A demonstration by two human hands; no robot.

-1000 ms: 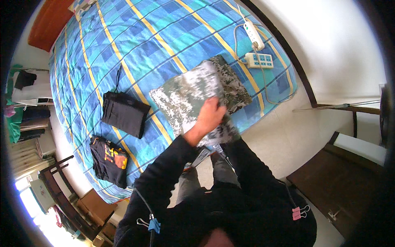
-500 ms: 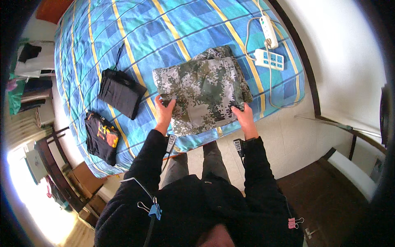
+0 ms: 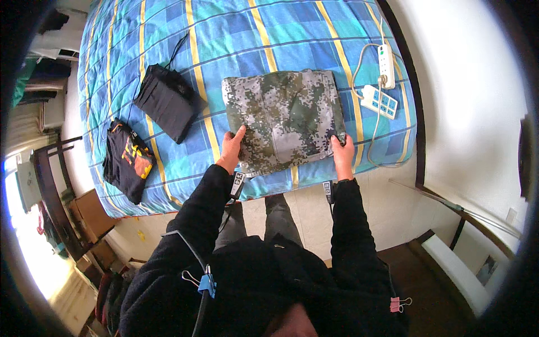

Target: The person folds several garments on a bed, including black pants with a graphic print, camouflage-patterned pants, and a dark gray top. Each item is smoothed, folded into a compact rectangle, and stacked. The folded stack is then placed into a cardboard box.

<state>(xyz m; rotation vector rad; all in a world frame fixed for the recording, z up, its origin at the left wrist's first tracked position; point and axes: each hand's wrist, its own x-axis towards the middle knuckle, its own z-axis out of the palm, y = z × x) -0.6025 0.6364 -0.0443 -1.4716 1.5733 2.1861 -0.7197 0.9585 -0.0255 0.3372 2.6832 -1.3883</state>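
A folded camouflage garment (image 3: pixel 287 118) in grey, green and brown lies as a neat rectangle near the bed's front edge. My left hand (image 3: pixel 232 149) grips its near left side, thumb on top and the other fingers hidden at or beneath the edge. At the near right corner, my right hand (image 3: pixel 343 154) pinches the cloth the same way. To the left lie a folded black garment (image 3: pixel 167 104) with a dark cord trailing from it and a folded black garment with an orange and yellow print (image 3: pixel 129 161).
The bed (image 3: pixel 224 33) has a blue plaid cover with yellow stripes. Two white power strips (image 3: pixel 379 102) with looping cables lie at its right. A white wall (image 3: pixel 455 101) borders that side. Cardboard boxes (image 3: pixel 92 216) stand on the floor at left.
The camouflage garment's layers, which stuck out at the far and right sides, now line up in a squarer rectangle. My right hand has moved to the right corner. The whole view has shifted slightly.
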